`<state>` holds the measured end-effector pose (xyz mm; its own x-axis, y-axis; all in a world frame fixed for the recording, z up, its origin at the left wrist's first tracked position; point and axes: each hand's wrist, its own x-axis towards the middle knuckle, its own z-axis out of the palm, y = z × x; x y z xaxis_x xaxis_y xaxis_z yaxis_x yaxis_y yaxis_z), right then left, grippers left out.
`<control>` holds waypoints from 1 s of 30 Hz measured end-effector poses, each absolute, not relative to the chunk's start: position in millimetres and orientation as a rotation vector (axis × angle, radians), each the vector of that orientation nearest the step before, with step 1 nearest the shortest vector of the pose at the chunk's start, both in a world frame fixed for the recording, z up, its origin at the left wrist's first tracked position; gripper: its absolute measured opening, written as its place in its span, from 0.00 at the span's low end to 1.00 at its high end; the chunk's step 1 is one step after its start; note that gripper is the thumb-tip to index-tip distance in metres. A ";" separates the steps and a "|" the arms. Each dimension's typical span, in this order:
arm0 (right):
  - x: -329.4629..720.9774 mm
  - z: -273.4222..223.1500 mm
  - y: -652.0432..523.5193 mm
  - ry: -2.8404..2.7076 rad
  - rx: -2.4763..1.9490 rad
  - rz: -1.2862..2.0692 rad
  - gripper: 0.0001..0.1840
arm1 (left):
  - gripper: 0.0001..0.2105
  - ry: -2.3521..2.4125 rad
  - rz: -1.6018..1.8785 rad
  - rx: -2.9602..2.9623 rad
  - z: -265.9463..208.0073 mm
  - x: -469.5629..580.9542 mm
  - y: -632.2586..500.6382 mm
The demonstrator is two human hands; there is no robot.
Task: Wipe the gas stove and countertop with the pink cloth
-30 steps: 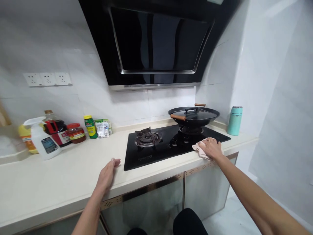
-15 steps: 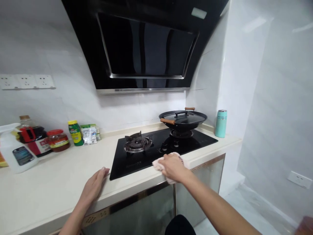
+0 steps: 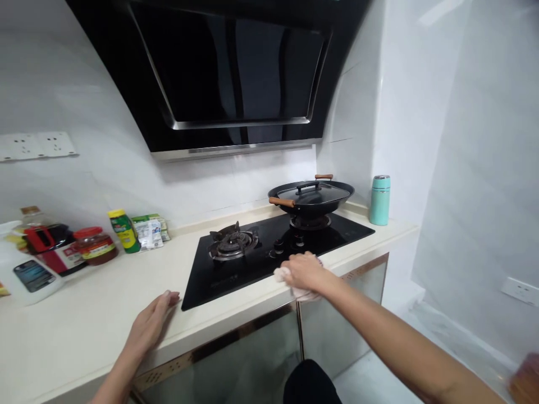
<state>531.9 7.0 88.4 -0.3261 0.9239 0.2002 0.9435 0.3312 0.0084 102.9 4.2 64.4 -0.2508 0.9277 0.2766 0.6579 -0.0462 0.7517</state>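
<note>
My right hand (image 3: 304, 271) is closed over a pale pink cloth (image 3: 306, 294), which it presses on the counter's front edge just before the black gas hob (image 3: 227, 283). Part of the cloth hangs over the edge; the rest is under my fingers. On the pale counter (image 3: 138, 275), left of the hob's near corner, my left hand (image 3: 152, 320) rests on its side with fingers stretched out and nothing in it. The left burner (image 3: 234, 242) of the hob is bare. Over the right burner stands a black wok (image 3: 311, 197) with a lid and wooden handles.
A black range hood (image 3: 236, 73) slopes out above the hob. At the counter's right end stands a turquoise flask (image 3: 380, 200). To the left are a white spray bottle (image 3: 31, 275), a red-lidded jar (image 3: 96, 247), a yellow-capped green bottle (image 3: 124, 231) and seasoning packets (image 3: 150, 233).
My right hand and the cloth have slid a little to the right along the counter edge. The view has shifted slightly; my left hand stays beside the hob.
</note>
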 end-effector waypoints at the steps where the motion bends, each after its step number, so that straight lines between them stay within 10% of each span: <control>1: 552.6 86.3 9.2 -2.382 -1.789 -0.195 0.19 | 0.30 1.915 1.189 1.683 64.6 103.6 3.6; 11: 678.2 73.0 16.4 -1.991 -2.256 -0.410 0.20 | 0.34 1.843 1.236 1.671 56.6 105.0 5.5; 30: 620.2 74.8 3.2 -2.435 -1.674 -0.190 0.13 | 0.31 1.847 1.219 1.794 61.5 119.8 -10.2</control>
